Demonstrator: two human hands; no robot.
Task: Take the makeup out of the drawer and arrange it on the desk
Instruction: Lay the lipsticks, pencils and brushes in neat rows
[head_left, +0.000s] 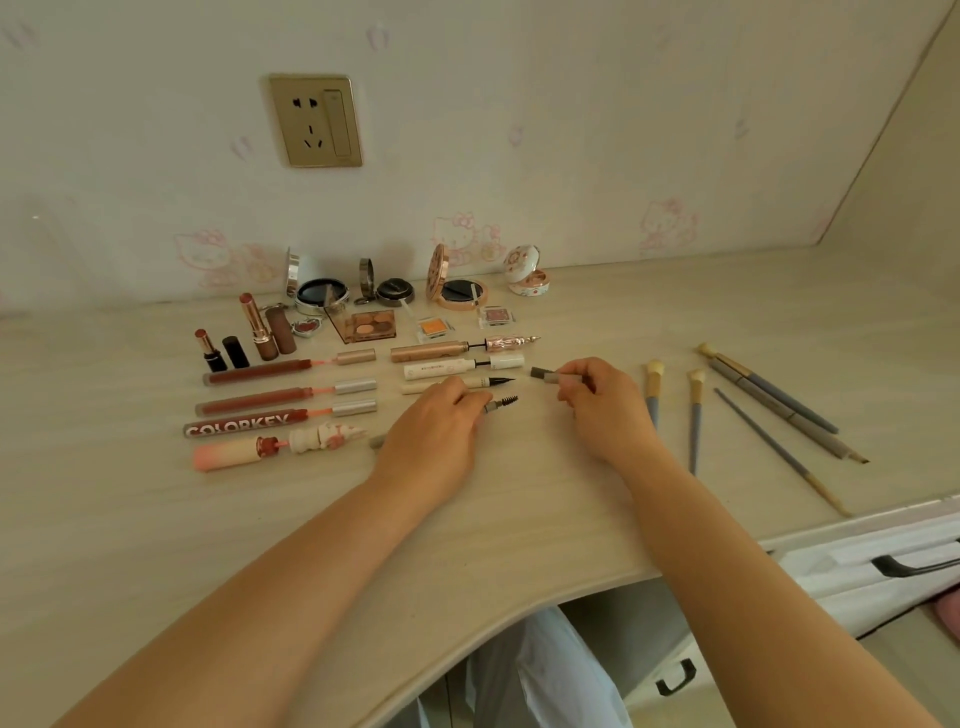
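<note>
Makeup lies in rows on the pale wooden desk (519, 519). My left hand (434, 431) grips a grey brow pencil (501, 403) flat on the desk, its spoolie brush end pointing right. My right hand (602, 397) pinches the pencil's grey cap (548, 375), held just off the brush end. Above them lie a black-tipped eyeliner pen (493, 382) and two open mascaras (457, 367). To the left lie several uncapped lip glosses (260, 373) and upright lipsticks (254, 327). Open compacts (460, 293) and small eyeshadow pans (434, 328) line the wall.
Several makeup brushes and pencils (779, 405) lie at the right of the desk. An open white drawer (883, 566) with a black handle sits below the desk's right edge. A wall socket (317, 120) is on the wall behind.
</note>
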